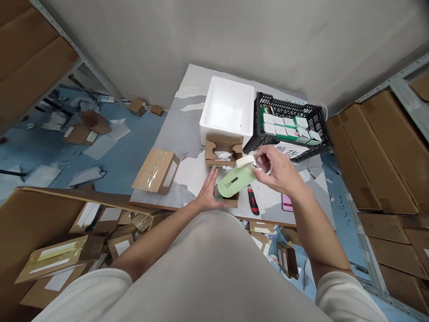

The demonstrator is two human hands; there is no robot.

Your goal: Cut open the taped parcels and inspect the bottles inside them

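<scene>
My right hand [276, 169] is closed at the white-capped top of a light green bottle [236, 181], which has dark lettering and clear plastic about its ends. The bottle is tilted, its base down toward the left, over an open cardboard box [231, 203] near the table's front edge. My left hand [209, 192] lies along the box's left side with fingers stretched out; its thumb is near the bottle's base. Crumpled white paper [224, 155] shows at the far end of the box. The bottle covers much of the box's inside.
A taped carton [157, 171] sits left on the table [187, 120]. Behind are a white foam box [228, 85] and a black crate [291, 100] of small green-and-white boxes. A red-black utility knife [253, 200] and a phone [287, 202] lie right. A large carton [77, 193] holds parcels.
</scene>
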